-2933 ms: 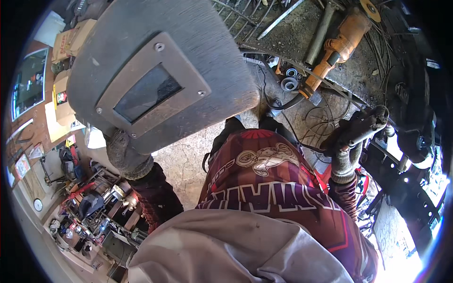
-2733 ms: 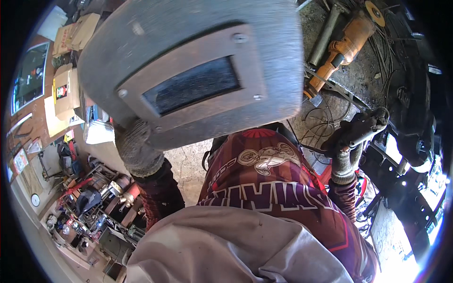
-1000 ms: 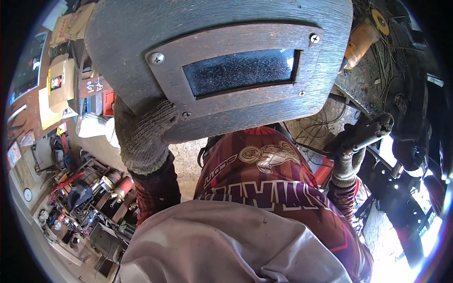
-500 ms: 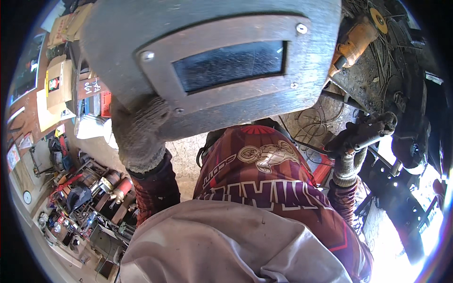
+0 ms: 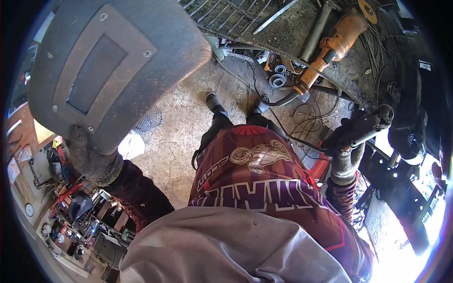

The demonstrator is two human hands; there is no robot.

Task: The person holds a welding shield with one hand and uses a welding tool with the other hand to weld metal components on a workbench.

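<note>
A grey welding shield [image 5: 155, 52] with a framed dark window is raised at the upper left. My gloved left hand [image 5: 92, 158] is closed at its lower edge; the shield hides part of the fingers. On the right, my gloved right hand [image 5: 347, 148] is wrapped round a dark, worn electrode holder [image 5: 370, 129]. A dark cable runs leftward from beside that hand. The holder's far end lies close to dark metal parts, and I cannot tell whether it touches them.
An orange angle grinder [image 5: 337, 42] lies on the dirty worktable, beside a metal tube [image 5: 317, 30] and a grate [image 5: 226, 14]. Metal rings [image 5: 277, 80] and looped cable [image 5: 306, 115] lie below. Cluttered tools [image 5: 80, 207] fill the lower left. My shoes are on the cracked floor [image 5: 174, 127].
My left hand has swung the welding shield away to the left and tilted it, uncovering the floor, my feet and the worktable. My right hand has hardly moved.
</note>
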